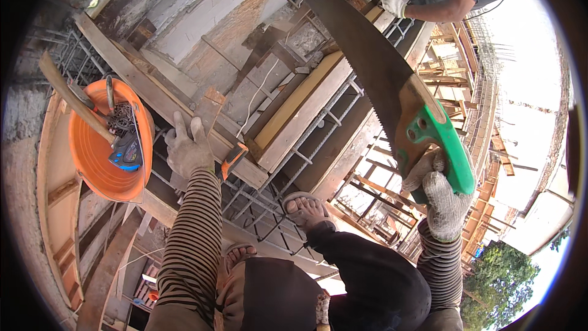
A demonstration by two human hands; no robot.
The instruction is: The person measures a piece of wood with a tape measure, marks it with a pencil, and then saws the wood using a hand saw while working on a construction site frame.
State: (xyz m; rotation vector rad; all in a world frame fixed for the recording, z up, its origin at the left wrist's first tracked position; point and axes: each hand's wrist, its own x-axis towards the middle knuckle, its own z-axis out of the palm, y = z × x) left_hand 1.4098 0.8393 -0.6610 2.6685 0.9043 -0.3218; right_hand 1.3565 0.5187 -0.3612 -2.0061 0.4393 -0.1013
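My right hand (442, 190), in a pale knit glove, is wrapped around the green handle of a handsaw (367, 49). The saw's long dark blade points up and to the left, raised over the formwork, its teeth facing left. My left hand (188, 148), gloved too, lies with fingers stretched and apart against a short wooden piece (210, 109) on the long timber edge. Just right of that wrist is an orange-and-black tool handle (233, 159). An orange bucket (92, 153) at the left holds a wooden-handled tool (73, 101), a blue-and-black tape measure (127, 152) and a tangle of wire (124, 120).
Steel rebar (306, 158) runs between timber boards (288, 129) near my sandalled feet (306, 209). Another person's gloved hand (392, 4) is at the top right. Below, at the right, stands timber framing (386, 199) with open gaps. A tree (502, 279) shows at the lower right.
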